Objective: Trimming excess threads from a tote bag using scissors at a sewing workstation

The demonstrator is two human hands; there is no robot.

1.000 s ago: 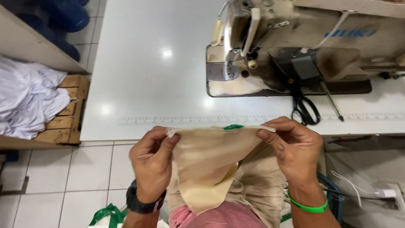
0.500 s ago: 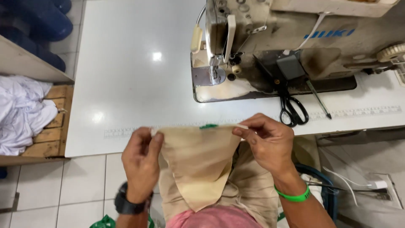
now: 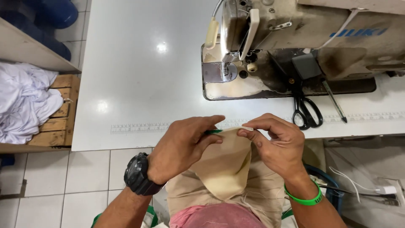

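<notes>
— Where are we with the beige fabric piece point(image 3: 225, 164)?

— We have it in both hands, just in front of the near edge of the white sewing table point(image 3: 139, 80), hanging down over our lap. Our left hand point(image 3: 181, 147) pinches its top edge at one end, thumb and fingers closed tight on the cloth, with a small green tag point(image 3: 213, 131) showing right by the fingertips. Our right hand point(image 3: 274, 143) pinches the same edge at the other end, thumb and forefinger closed on it, the other fingers curled loosely.

— So has any of it been sewn?

— We can't tell; no seam is clear on the piece. Judging from how things lie, we'd say the work is at the folding or lining-up stage: the top edge is gathered between our two pinches, with the hands close together.

— And the sewing machine point(image 3: 295, 46)?

— It sits at the far right of the table, and nothing lies under its presser foot point(image 3: 228, 69). The cloth hasn't reached it, so the stitching looks to be what's left. The black scissors point(image 3: 307, 112) lie on the table just in front of the machine base, untouched, with a thin dark tool point(image 3: 334, 101) beside them.

— Anything else near the table?

— A heap of white cloth point(image 3: 25, 101) rests to the left of the table, beside a wooden pallet point(image 3: 59, 118).
</notes>
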